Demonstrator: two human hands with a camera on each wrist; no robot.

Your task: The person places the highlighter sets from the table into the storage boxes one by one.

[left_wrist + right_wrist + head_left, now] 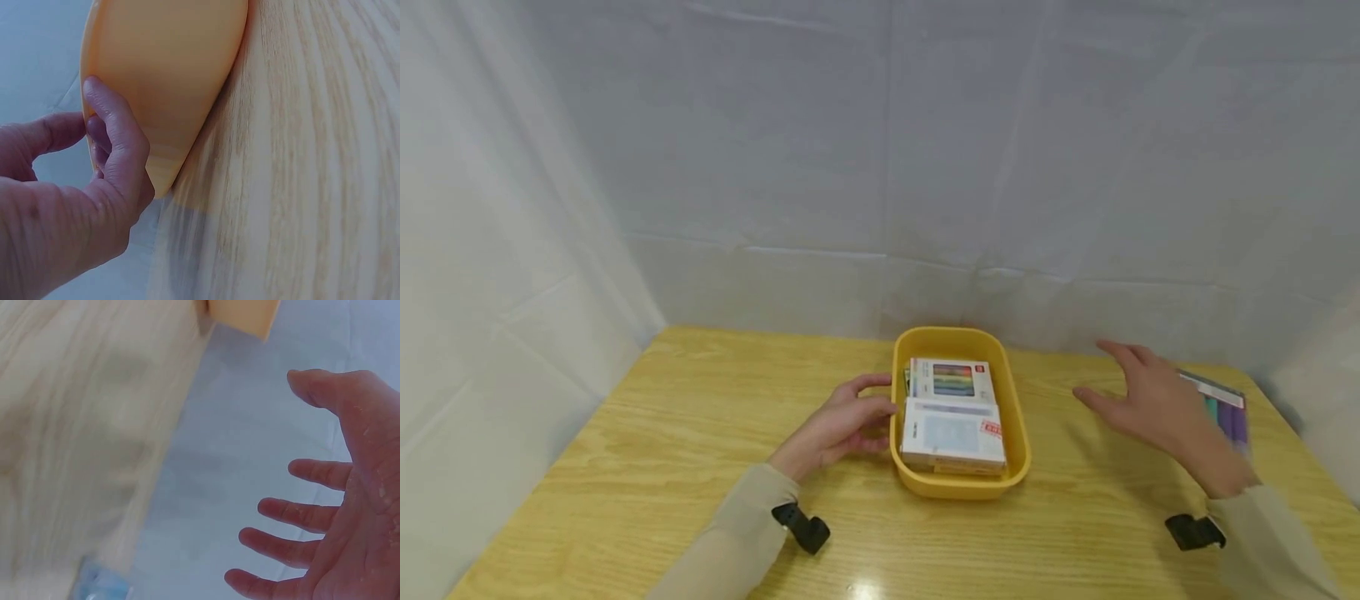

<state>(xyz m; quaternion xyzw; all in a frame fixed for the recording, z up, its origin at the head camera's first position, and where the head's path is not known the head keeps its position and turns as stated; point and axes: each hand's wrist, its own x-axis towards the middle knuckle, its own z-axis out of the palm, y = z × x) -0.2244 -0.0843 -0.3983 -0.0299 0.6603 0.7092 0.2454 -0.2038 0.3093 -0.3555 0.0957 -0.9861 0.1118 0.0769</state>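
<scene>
A yellow plastic basket (1017,417) stands on the table with small boxes in it. My left hand (848,421) is at its left side, fingers bent and thumb at the rim; in the left wrist view the hand (100,181) grips the edge of the basket wall (169,69). Over the table to the right, my right hand (1161,408) is in the air with thumb and fingers spread, holding nothing. Its wrist view shows the bare palm (369,531). Partly hidden behind it lies a clear pack (1231,417) with purple and teal contents.
Inside the basket, a white box with a rainbow-coloured window (953,379) lies behind another white box (951,433) with a red mark. The wooden table (700,417) ends at a white sheet (820,167) hanging behind and at the sides.
</scene>
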